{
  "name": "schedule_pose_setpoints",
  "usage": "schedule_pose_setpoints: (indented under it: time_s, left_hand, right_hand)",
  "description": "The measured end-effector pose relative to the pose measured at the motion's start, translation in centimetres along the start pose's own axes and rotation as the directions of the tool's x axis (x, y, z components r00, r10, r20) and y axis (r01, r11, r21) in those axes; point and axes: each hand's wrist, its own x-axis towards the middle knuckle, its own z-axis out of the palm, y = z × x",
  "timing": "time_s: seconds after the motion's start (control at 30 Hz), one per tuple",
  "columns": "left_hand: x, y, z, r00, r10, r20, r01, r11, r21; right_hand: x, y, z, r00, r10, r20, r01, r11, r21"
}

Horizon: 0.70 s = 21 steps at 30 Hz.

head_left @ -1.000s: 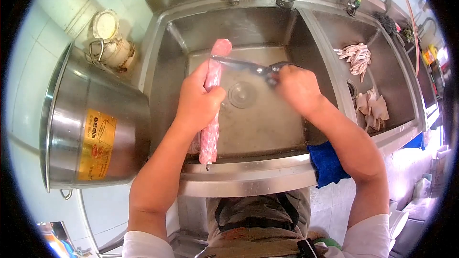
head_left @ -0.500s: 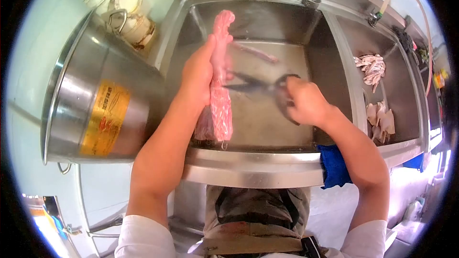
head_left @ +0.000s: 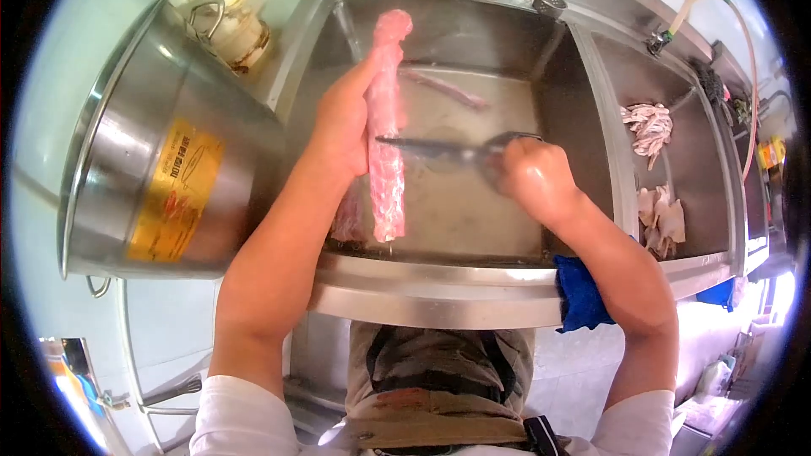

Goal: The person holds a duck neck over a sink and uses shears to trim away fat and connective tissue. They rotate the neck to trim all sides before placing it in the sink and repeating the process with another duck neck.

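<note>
A long, wet, pink strip of raw meat (head_left: 389,181) hangs upright over the left part of the sink, dripping at its lower end. My left hand (head_left: 345,118) is closed around it from the left, near the middle. My right hand (head_left: 534,176) grips the handles of a pair of scissors (head_left: 439,149). The blades are together and point left, their tips overlapping the meat just below my left hand. A thin pink strip (head_left: 443,89) lies in the cloudy water behind. Another reddish piece of meat (head_left: 348,215) sits low at the left, partly hidden by my left forearm.
Cloudy water covers the floor of the metal sink (head_left: 583,127). Its right compartment holds a pile of pale strips (head_left: 649,128) and flat pale pieces (head_left: 662,218). A large steel pot (head_left: 110,211) stands at the left. A blue cloth (head_left: 581,294) hangs over the front edge.
The scissors' blades have gone from spread to closed, and their tips have moved left onto the meat. My left hand keeps its hold on the strip.
</note>
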Motion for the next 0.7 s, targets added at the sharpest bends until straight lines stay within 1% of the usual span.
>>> schedule_pose_setpoints:
  time_s: [0.07, 0.13, 0.17, 0.23, 0.3, 0.33, 0.4, 0.43, 0.5, 0.6, 0.63, 0.7]
  left_hand:
    - [0.4, -0.1, -0.3, 1.0, 0.005, 0.003, -0.005, 1.0, 0.006]
    - [0.5, -0.2, -0.6, 1.0, -0.006, 0.017, 0.006, 1.0, 0.027]
    - [0.4, -0.2, -0.6, 1.0, -0.01, -0.013, 0.011, 0.999, 0.042]
    - [-0.7, 0.2, 0.6, 0.997, -0.017, -0.074, 0.023, 0.997, 0.072]
    - [-0.4, -0.1, 0.5, 0.998, 0.005, -0.058, -0.001, 0.998, 0.055]
    - [-0.3, -0.2, 0.4, 0.999, 0.016, -0.048, -0.014, 0.999, 0.045]
    - [-0.2, -0.2, 0.0, 1.0, -0.027, -0.006, 0.027, 0.999, 0.046]
    - [-0.2, -0.2, -0.1, 0.999, -0.047, 0.014, 0.046, 0.998, 0.047]
    - [-0.4, -0.3, 0.1, 1.0, -0.026, -0.004, 0.027, 0.999, 0.044]
    - [-0.1, -0.3, 0.3, 0.999, -0.032, -0.016, 0.033, 0.999, 0.026]
    - [0.0, -0.3, 0.1, 0.999, -0.039, -0.02, 0.039, 0.999, 0.018]
    - [0.5, -0.4, -0.5, 0.999, -0.012, 0.047, 0.014, 0.999, -0.031]
  right_hand:
    - [0.3, -0.2, 0.0, 0.995, 0.092, -0.032, -0.088, 0.989, 0.12]
    - [0.3, -0.2, -0.4, 0.995, 0.1, 0.019, -0.102, 0.982, 0.162]
    - [0.3, -0.2, -0.6, 0.994, 0.103, 0.046, -0.11, 0.977, 0.182]
    - [0.4, -0.7, -0.5, 0.996, 0.066, 0.06, -0.075, 0.985, 0.155]
    - [0.5, -1.4, -0.7, 0.994, 0.055, 0.09, -0.064, 0.993, 0.103]
    - [0.4, -1.2, -0.4, 0.999, 0.031, 0.039, -0.035, 0.994, 0.099]
    - [0.3, -0.8, 0.4, 0.998, -0.022, -0.063, 0.028, 0.996, 0.085]
    - [0.3, -0.7, 0.7, 1.0, -0.006, -0.009, 0.007, 0.998, 0.064]
    - [0.2, -0.5, 1.2, 0.995, 0.03, 0.096, -0.032, 0.999, 0.017]
    - [0.4, -0.4, 1.2, 0.998, 0.043, 0.047, -0.046, 0.997, 0.055]
    - [0.3, -0.3, 1.4, 0.996, 0.073, 0.048, -0.077, 0.992, 0.097]
    - [0.2, 0.0, 1.7, 0.99, 0.128, 0.053, -0.135, 0.974, 0.181]
